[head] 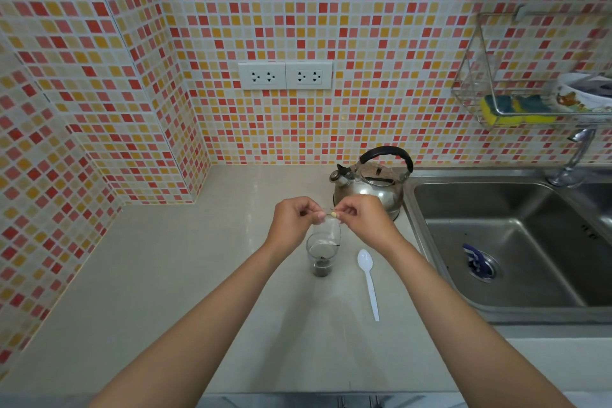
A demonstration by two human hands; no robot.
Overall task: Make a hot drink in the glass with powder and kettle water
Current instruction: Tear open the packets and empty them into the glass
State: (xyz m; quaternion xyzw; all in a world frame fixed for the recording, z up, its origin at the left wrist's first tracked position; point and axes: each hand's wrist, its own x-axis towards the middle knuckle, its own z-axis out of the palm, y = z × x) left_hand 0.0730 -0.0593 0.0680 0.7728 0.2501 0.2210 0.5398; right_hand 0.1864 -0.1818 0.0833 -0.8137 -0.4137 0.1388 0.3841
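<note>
Left hand (293, 220) and right hand (359, 217) meet over mid desk (198, 275), fingers of each pinching a top corner of a small clear sachet (327, 231). The sachet hangs upright, its lower end at the rim of the glass (320, 253). The glass stands on the desk just near of the hands; dark powder sits in its bottom. White plastic spoon (368, 278) lies just right of the glass, bowl at the far end. Steel kettle (371, 184) waits beyond the right hand, beside the sink (496, 242).

Judgement: powder step, nearly finished. Best to keep the sachet mouth centred inside the rim, tap out the remnants, then set the sachet aside before lifting the kettle.
</note>
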